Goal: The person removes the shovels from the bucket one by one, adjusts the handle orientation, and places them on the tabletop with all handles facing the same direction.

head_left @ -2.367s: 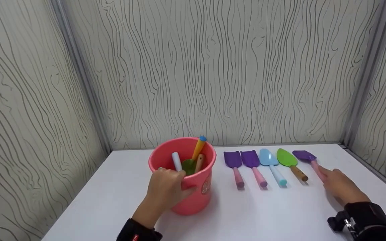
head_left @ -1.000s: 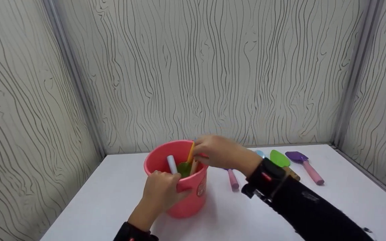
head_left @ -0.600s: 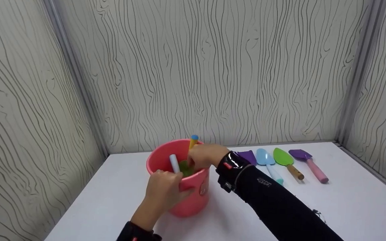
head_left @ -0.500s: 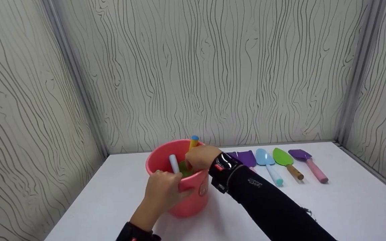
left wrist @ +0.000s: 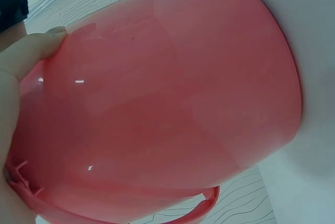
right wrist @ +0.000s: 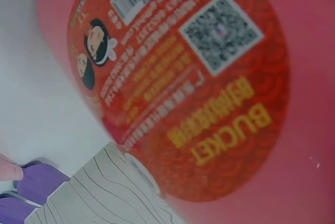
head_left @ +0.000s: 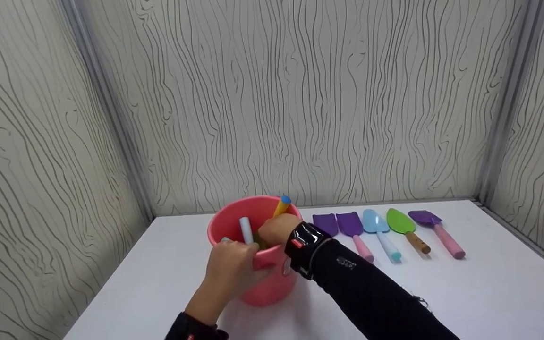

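The pink bucket (head_left: 267, 288) stands upright on the table, its printed label filling most of the right wrist view. My left hand (head_left: 232, 267) grips its near rim, thumb against the outer wall; that thumb also shows in the left wrist view. Over the right side of the rim, my right hand (head_left: 279, 229) reaches into the bucket, and its fingertips are hidden there. Beside it sticks up a yellow handle (head_left: 282, 206) with a blue end. A pale blue handle (head_left: 246, 230) leans near my left fingers, with a bit of green (head_left: 261, 243) between the hands.
Right of the bucket a row of small shovels lies on the white table (head_left: 442, 302): two square purple ones (head_left: 325, 224), a light blue one (head_left: 375, 222), a leaf-shaped green one (head_left: 399, 220) and another purple one (head_left: 425, 218). Patterned walls (head_left: 324, 104) enclose the table.
My right hand has left the rightmost purple shovel, crossed left and gone into the bucket. Since half a second ago the yellow handle has shifted right. My left hand stays on the rim.
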A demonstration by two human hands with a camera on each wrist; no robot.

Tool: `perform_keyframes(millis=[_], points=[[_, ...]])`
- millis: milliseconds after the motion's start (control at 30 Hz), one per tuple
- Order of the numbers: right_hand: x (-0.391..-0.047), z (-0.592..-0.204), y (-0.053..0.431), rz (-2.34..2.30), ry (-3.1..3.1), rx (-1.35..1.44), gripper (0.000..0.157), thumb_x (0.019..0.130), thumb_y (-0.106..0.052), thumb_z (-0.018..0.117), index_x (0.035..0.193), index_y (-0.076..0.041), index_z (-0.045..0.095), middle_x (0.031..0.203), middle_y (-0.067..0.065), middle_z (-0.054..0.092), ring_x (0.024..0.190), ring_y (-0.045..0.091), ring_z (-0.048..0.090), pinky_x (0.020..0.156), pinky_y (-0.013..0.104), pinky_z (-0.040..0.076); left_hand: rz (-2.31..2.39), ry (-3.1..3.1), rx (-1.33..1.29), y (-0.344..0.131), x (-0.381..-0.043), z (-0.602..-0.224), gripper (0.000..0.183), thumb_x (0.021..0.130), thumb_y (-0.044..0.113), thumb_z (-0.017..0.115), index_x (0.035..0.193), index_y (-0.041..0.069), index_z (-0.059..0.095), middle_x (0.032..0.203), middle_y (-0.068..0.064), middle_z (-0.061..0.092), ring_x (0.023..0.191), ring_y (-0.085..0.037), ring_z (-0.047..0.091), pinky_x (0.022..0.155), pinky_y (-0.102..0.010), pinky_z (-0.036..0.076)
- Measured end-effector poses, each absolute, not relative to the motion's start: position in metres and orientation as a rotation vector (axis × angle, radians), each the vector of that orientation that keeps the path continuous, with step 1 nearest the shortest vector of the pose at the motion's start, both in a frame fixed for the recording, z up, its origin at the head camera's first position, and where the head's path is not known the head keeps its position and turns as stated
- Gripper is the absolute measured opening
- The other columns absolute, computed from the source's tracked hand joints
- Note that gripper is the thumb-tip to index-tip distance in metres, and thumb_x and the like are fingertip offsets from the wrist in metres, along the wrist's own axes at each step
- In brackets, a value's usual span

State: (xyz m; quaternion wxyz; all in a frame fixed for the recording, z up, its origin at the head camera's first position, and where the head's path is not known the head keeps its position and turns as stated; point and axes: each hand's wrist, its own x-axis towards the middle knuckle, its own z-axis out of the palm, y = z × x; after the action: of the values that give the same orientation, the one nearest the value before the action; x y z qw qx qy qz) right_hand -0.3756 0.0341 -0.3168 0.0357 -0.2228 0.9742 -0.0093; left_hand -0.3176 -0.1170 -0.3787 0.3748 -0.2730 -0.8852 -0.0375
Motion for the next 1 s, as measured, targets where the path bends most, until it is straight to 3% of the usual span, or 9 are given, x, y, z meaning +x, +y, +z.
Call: perform_keyframes(millis=[133,267,367,533,933,1000], points=[[-0.371,-0.303,0.035,0.531,3.041,-1.154,0.042,0.095,-0.011,0.071,0.062,-0.016,0.045,0.059,-0.003,0.042,0.054,0.012,0.042,0.053,0.028,0.043,-0.079,-2.244,-0.702,-0.117,-0.318,-0.379,0.045,0.074,0.045,0.096,0.068,0.017,0.061,0.052,0.005,0.051,0.046,-0.011,0.052,0.053,-0.023,0.049],[-0.367,-0.285,0.034,0.728,3.072,-1.257,0.037,0.090,-0.006,0.072,0.064,-0.016,0.048,0.059,-0.004,0.037,0.055,0.011,0.037,0.051,0.024,0.038,-0.084,-2.226,-0.692,-0.118,-0.320,-0.379,0.048,0.073,0.044,0.097,0.066,0.017,0.058,0.051,0.004,0.050,0.045,-0.011,0.049,0.050,-0.021,0.045],[-0.368,-0.270,0.038,0.733,3.049,-1.227,0.027,0.087,-0.003,0.076,0.070,-0.014,0.059,0.063,-0.004,0.043,0.060,0.012,0.043,0.057,0.023,0.044,-0.095,-2.219,-0.710,-0.118,-0.320,-0.380,0.048,0.074,0.044,0.097,0.066,0.016,0.059,0.052,0.004,0.052,0.045,-0.011,0.051,0.051,-0.021,0.047],[-0.370,-0.248,0.057,0.536,3.033,-1.171,0.015,0.090,-0.021,0.088,0.086,-0.011,0.078,0.072,-0.004,0.061,0.067,0.011,0.054,0.067,0.026,0.056,-0.096,-2.231,-0.725,-0.119,-0.319,-0.381,0.045,0.072,0.044,0.098,0.069,0.015,0.064,0.054,0.004,0.058,0.048,-0.013,0.059,0.056,-0.025,0.056],[-0.366,-0.215,0.111,0.460,3.046,-1.283,0.015,0.096,-0.022,0.083,0.105,-0.011,0.084,0.095,0.003,0.079,0.085,0.019,0.073,0.080,0.032,0.063,-0.074,-2.283,-0.708,-0.119,-0.321,-0.378,0.041,0.073,0.045,0.098,0.075,0.014,0.071,0.057,0.003,0.062,0.051,-0.014,0.063,0.060,-0.028,0.061],[-0.365,-0.214,0.120,0.472,3.038,-1.335,0.013,0.096,-0.021,0.081,0.104,-0.012,0.084,0.092,0.002,0.079,0.082,0.018,0.073,0.078,0.031,0.062,-0.071,-2.273,-0.709,-0.118,-0.322,-0.378,0.041,0.073,0.045,0.098,0.075,0.014,0.072,0.057,0.003,0.062,0.051,-0.014,0.063,0.060,-0.028,0.061]])
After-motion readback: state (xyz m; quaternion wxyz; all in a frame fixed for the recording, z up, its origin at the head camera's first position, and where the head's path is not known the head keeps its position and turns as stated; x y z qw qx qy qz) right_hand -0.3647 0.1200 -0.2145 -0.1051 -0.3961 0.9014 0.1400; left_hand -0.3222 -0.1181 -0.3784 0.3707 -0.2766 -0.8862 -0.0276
